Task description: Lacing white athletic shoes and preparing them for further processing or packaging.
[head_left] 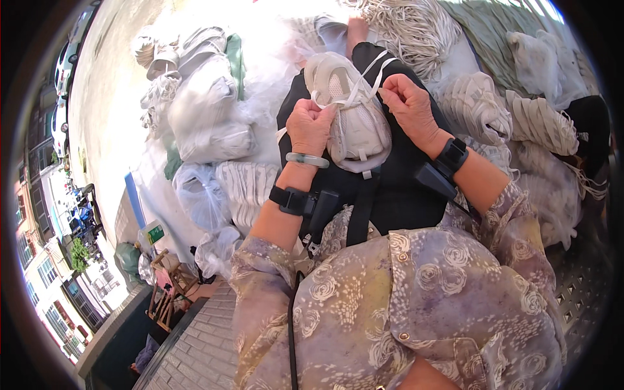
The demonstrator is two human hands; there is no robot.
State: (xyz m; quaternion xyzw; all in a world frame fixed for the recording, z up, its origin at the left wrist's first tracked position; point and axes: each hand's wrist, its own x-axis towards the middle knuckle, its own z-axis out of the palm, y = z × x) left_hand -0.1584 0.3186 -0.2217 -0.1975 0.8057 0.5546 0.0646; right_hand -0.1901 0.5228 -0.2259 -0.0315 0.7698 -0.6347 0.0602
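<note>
A white shoe upper (361,133) lies on my black-clad lap, its heel end toward me and its toe pointing away. White shoelace (357,91) crosses over its front, with loose loops standing up to the right. At the upper's left side, my left hand (311,127) is closed, thumb and forefinger pinching the lace. My right hand (413,107) is at the upper right of it, fingers closed on another length of the same lace. The lace between the hands runs across the shoe's eyelet area. Whether a sole is attached underneath is hidden.
A thick bundle of loose white laces (413,29) lies beyond my knees. Stacked white shoe uppers (478,107) sit at the right. Plastic-wrapped stacks (211,110) and clear bags (198,195) are at the left. A wooden stool (170,292) stands at the lower left by a tiled floor.
</note>
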